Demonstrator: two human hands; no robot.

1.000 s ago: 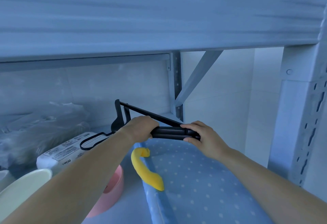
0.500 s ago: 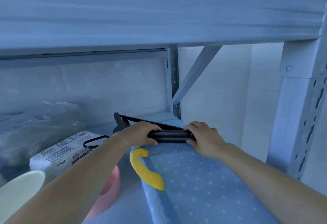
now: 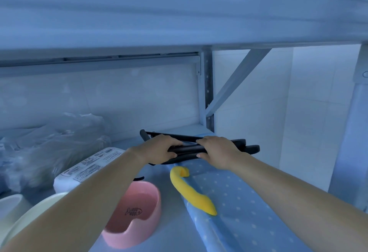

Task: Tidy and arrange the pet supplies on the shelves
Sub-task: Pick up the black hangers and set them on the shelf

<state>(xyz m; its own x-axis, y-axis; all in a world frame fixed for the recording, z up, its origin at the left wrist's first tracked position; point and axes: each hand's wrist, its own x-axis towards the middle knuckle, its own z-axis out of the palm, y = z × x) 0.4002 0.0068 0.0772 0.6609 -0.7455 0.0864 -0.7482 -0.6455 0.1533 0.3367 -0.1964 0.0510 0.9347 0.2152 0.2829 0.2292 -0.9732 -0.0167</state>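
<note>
Both hands are on a folded black tube frame point(image 3: 189, 149), which lies crosswise at the far, 12 o'clock end of a blue dotted pet mat point(image 3: 249, 202) on the lower shelf point(image 3: 173, 237); the left hand point(image 3: 161, 149) is curled over the bundled tubes with its thumb tucked underneath, and the right hand point(image 3: 217, 150) wraps them the same way just beside it, towards 3 o'clock; whether the frame rests on the mat or hangs just above it I cannot tell. It looks stiff and light to moderate in weight, probably metal tubing with smooth ends that could slip or swing apart; gripping all the bars together near the middle, as now, should keep the bundle from splaying, though its long ends at 9 and 3 o'clock may catch the rear upright point(image 3: 207, 92). A yellow curved soft piece point(image 3: 191, 190) lies on the mat's left edge, at 6 o'clock from the frame; a pink pet bowl point(image 3: 137, 212) with a fish drawing sits at 7 o'clock; a white labelled package point(image 3: 87, 169), a cream bowl point(image 3: 39, 208) and a clear plastic bag point(image 3: 49, 144) lie towards 8 and 9 o'clock.
</note>
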